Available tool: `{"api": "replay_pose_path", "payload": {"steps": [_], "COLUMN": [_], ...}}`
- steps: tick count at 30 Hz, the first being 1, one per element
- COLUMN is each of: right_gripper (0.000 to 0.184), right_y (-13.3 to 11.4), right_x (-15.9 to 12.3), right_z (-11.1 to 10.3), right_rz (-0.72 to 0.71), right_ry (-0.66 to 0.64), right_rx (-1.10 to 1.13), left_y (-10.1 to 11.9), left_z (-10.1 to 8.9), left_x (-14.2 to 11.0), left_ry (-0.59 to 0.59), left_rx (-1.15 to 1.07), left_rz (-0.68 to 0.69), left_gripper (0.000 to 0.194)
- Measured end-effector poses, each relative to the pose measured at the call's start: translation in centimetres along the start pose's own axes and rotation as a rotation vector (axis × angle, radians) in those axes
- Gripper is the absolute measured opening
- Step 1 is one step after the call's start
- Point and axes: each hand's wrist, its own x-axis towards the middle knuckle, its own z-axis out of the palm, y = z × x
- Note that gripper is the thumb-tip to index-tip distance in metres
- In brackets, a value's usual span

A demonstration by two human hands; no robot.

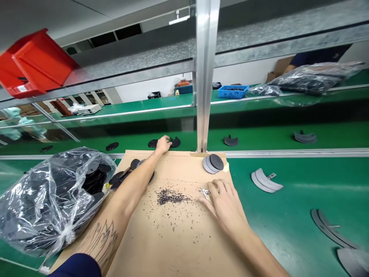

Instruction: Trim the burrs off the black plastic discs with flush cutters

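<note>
My left hand [164, 144] reaches to the green belt past the cardboard's far edge. Its fingers close at the left side of a black curved plastic piece [175, 142], by its small tab. Another dark piece [153, 143] lies just left of that hand. Over the cardboard sheet [173, 252], my right hand [226, 206] curls around small metal nippers [205, 192], whose handles are mostly hidden under the fingers. Small black scraps [171, 197] are scattered between the arms. A short stack of grey and black round pieces [213, 164] stands beyond the right hand.
A clear plastic bag [52, 200] of black discs bulges at left, with loose discs [119, 177] beside it. Grey curved pieces [265, 181] lie on the green table at right. A metal post [206, 77] rises ahead; a red bin [37, 63] sits on the upper shelf.
</note>
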Motion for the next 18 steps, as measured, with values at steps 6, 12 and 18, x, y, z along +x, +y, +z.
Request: {"api": "replay_pose_path", "payload": {"steps": [6,12,18], "right_gripper": [0.040,0.062,0.032], "right_y": [-0.5,-1.8,-2.8], "right_x": [0.1,0.4,0.8], "right_z": [-0.6,-1.1,-1.7], "right_rz": [0.062,0.345,0.471], "right_ry": [0.107,0.054,-0.124], "right_rx": [0.293,1.017,1.523], "left_y": [2.8,3.3,2.0], "left_z": [-1.6,-2.5,-2.0], "left_x": [-4.7,-15.7,-22.1], "left_ry": [-0.131,-0.404,-0.423], "left_rx": [-0.293,-0.473,-0.617], "left_rz": [0.138,0.299,0.260], "left_gripper": [0.028,0.029,0.032]}}
